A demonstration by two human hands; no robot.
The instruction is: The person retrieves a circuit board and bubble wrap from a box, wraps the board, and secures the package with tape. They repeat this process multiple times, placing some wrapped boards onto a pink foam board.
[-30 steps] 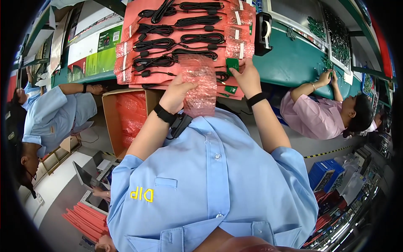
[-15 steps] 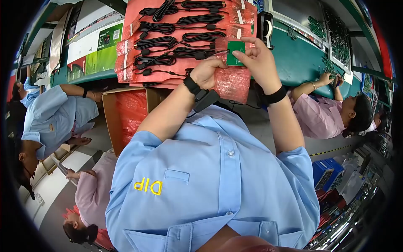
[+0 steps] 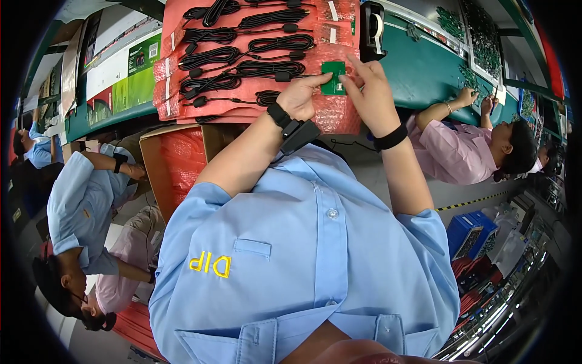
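Observation:
A green circuit board [image 3: 333,85] with a small white part lies over a pink bubble-wrap sleeve [image 3: 339,119]. My left hand [image 3: 301,97] pinches the board at its left edge, its fingertips over the rim. At the board's right side is my right hand [image 3: 373,97], fingers apart and index finger stretched out. Its thumb is close to the board's edge; whether it touches I cannot tell. Left of the board, several coiled black cables [image 3: 209,56] lie in rows on pink bubble wrap [image 3: 230,112]. Black bands circle both my wrists.
A black tape dispenser [image 3: 371,30] stands right of the cables on the green bench [image 3: 418,73]. An open cardboard box [image 3: 148,161] with pink wrap is below left. A co-worker in pink [image 3: 454,148] handles small green parts at right; other people are at left.
My left hand has moved onto the board's left edge. My right thumb has come off the board's face, and those fingers have spread. The view has shifted slightly.

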